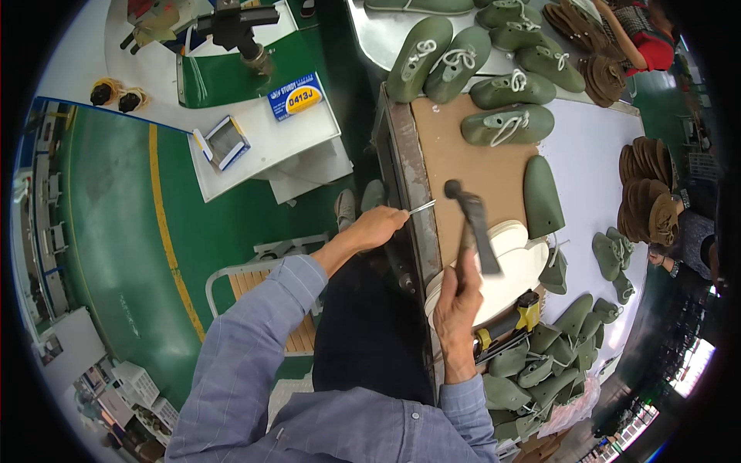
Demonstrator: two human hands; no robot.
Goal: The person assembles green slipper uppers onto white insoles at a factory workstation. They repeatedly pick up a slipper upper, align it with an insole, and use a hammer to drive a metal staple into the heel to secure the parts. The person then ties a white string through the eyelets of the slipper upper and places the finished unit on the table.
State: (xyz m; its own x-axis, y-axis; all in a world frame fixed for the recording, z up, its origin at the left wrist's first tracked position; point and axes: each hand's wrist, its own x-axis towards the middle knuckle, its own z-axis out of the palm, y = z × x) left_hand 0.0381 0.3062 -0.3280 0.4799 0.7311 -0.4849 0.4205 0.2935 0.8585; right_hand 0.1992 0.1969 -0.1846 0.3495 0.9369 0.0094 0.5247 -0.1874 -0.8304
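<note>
My right hand point(458, 309) is closed around the handle of a hammer point(478, 231), its dark head raised over the workbench and a little blurred. In my left hand point(377, 228), closed, is a thin silvery metal piece point(421, 207); its tip reaches over the bench's worn metal edge point(409, 158). I cannot make out its exact kind. Beside the right hand lies a stack of cream insole-shaped sheets point(505, 266). A green shoe last point(543, 197) rests just beyond the hammer, on the brown board point(451, 154).
Several green lasts with white laces point(509, 125) stand at the far side; more lie in a heap point(532, 370) near right. A yellow-and-black tool point(527, 310) sits beside the insoles. Left are a machine point(239, 31) and a blue-and-yellow box point(296, 98). Other people point(695, 239) work at right.
</note>
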